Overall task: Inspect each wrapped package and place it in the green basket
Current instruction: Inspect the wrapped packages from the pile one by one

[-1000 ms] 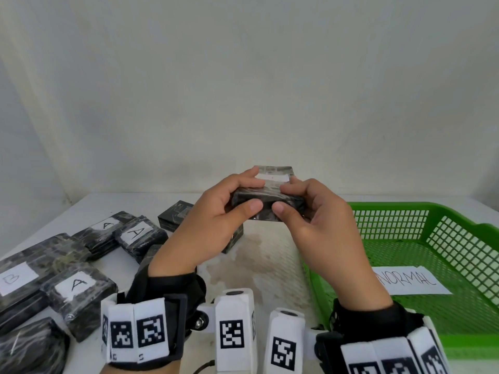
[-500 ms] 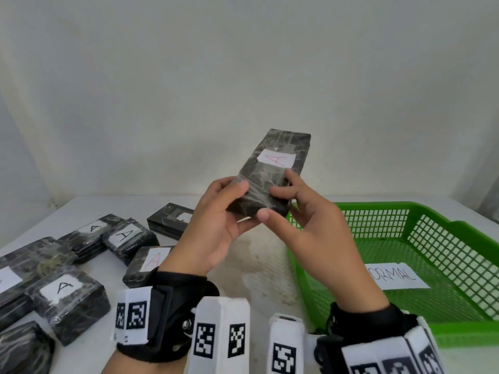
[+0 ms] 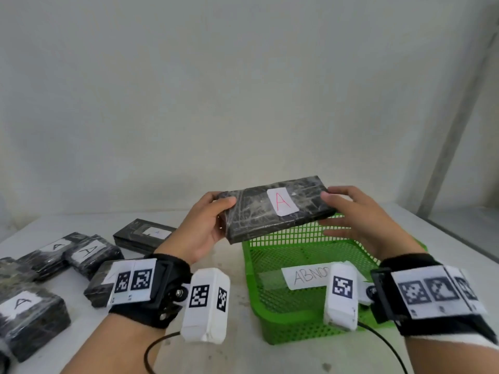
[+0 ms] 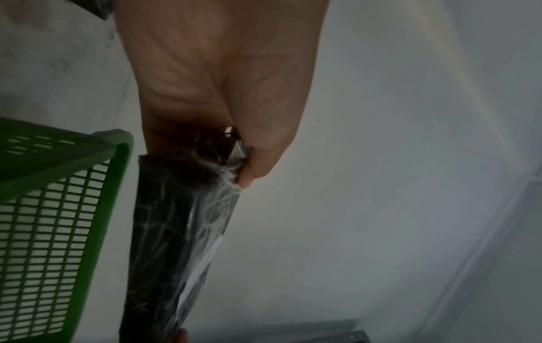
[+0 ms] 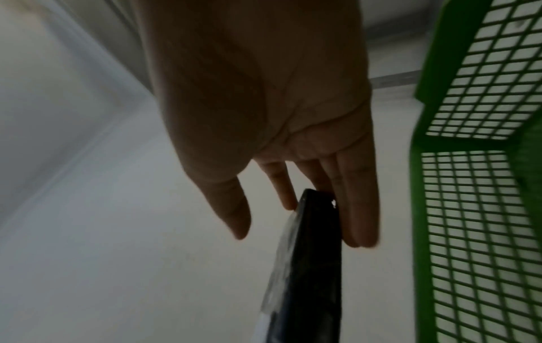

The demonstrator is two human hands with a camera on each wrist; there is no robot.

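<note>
Two hands suspend package above basket rim.

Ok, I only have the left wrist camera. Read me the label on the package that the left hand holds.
Observer: The package bears a white label with a red A.
Operator: Report the right hand.
Observer: The right hand lays straight fingers against the package's other end, with no grip round it.
Operator: Describe what lies inside the basket.
Observer: In the green basket I see a paper sign reading ABNO; the rest is hidden behind the wrist camera.
</note>
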